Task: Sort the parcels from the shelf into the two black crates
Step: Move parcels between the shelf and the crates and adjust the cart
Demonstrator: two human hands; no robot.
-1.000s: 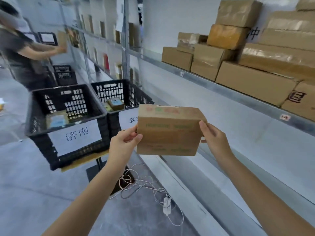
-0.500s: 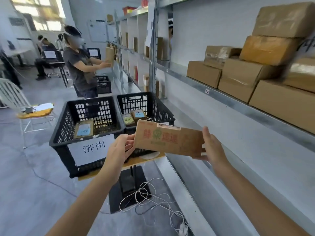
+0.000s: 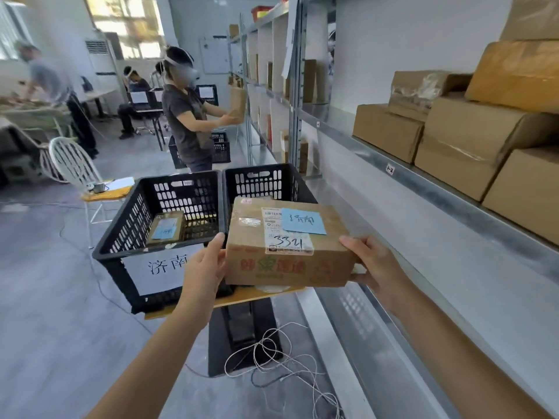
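Both hands grip the parcel (image 3: 287, 246) by its short ends, left hand (image 3: 205, 267) and right hand (image 3: 375, 267) curled round it with thumbs at the top edge. Its long axis runs side to side, held in front of the right crate (image 3: 260, 182). The left crate (image 3: 130, 219), labelled 济南, sits just leftward, nearer the left hand. Half a second ago the parcel's top was tipped away; now it faces up, showing a blue note (image 3: 302, 220).

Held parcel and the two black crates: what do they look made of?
Brown rectangular parcel: matte cardboard, by its dull faces and creased edges, with glossy clear tape, a white paper label and a blue paper note. Two black slotted crates: probably rigid moulded plastic, by the slight sheen and uniform slots.
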